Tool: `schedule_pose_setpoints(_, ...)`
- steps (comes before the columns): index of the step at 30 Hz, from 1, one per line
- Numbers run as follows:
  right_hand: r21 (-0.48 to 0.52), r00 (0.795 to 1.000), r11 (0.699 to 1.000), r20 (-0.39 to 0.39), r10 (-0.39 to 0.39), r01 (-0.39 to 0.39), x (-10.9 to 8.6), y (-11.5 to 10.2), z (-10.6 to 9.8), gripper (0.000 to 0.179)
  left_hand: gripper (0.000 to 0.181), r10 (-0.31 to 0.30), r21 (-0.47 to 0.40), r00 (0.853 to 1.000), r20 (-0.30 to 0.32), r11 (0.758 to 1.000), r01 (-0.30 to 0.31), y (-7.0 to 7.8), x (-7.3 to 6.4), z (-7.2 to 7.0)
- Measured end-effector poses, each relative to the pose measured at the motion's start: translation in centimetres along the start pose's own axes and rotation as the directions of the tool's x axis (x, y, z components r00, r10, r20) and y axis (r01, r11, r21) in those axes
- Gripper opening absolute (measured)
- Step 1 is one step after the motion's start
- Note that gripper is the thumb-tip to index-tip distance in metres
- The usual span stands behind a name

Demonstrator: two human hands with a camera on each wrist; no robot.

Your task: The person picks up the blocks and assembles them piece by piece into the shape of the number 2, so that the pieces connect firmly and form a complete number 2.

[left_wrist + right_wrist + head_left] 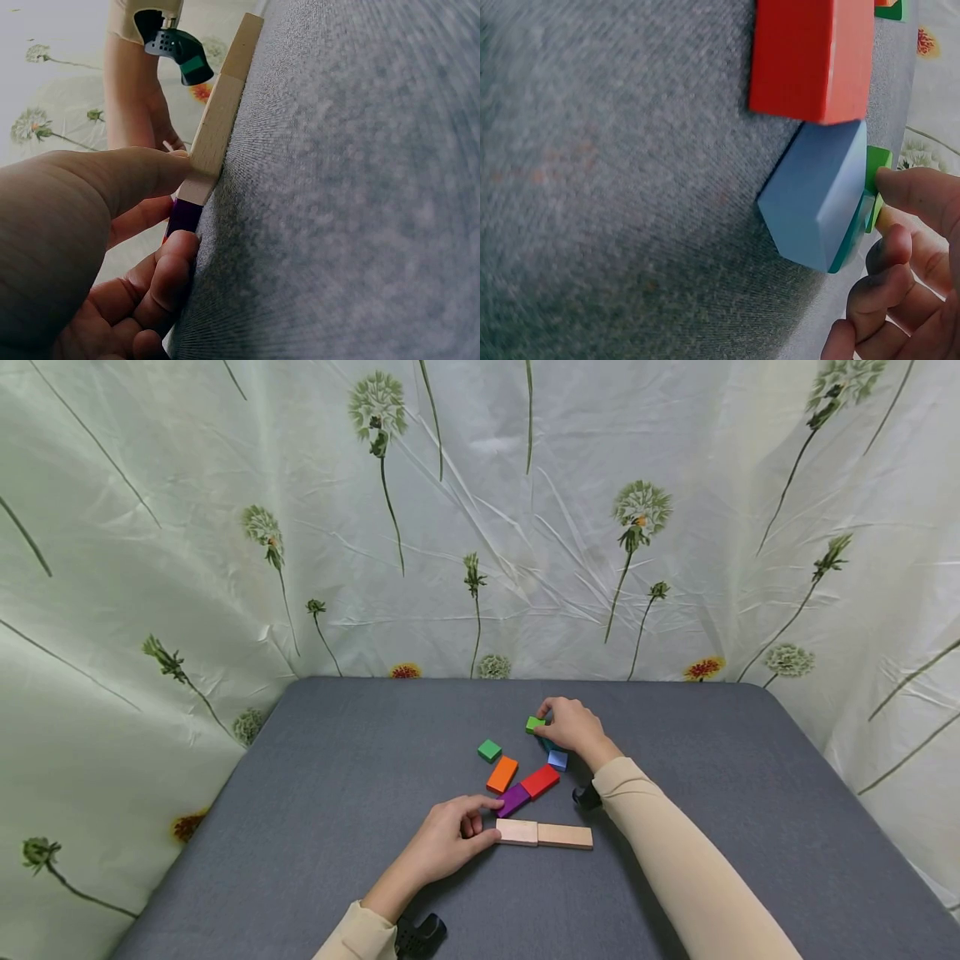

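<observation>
My right hand (pixel 576 727) pinches a small light green block (pixel 534 725) between thumb and fingers at the far end of a bent line of blocks. Close by lie a teal block (pixel 853 234), partly hidden, and a light blue block (pixel 814 195). A red block (pixel 541 782) follows, end to end with a purple block (pixel 513 800). My left hand (pixel 444 837) rests its extended index finger on the purple block. Its thumb touches the left end of a pale wooden block (pixel 517 832), whose other end meets a second, tan wooden block (pixel 566 836).
An orange block (pixel 502 773) and a green block (pixel 490 751) lie left of the red block. Everything rests on a table with a grey cloth (pixel 337 752). A white curtain (pixel 495 510) with dandelion prints hangs behind its far edge.
</observation>
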State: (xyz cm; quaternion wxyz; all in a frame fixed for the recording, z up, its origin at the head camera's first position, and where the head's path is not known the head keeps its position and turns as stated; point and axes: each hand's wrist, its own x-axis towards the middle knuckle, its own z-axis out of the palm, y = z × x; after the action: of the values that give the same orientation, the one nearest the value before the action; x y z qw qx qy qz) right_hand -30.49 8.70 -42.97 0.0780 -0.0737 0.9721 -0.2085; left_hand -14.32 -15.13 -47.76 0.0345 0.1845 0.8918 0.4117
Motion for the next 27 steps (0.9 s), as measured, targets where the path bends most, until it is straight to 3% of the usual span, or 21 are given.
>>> schedule_pose_setpoints(27, 0.01, 1.0, 1.0, -0.008, 0.024, -0.024, -0.38, 0.06, -0.06, 0.031, 0.035, -0.024, 0.007, 1.0, 0.011, 1.0, 0.024, 0.12, 0.09, -0.03)
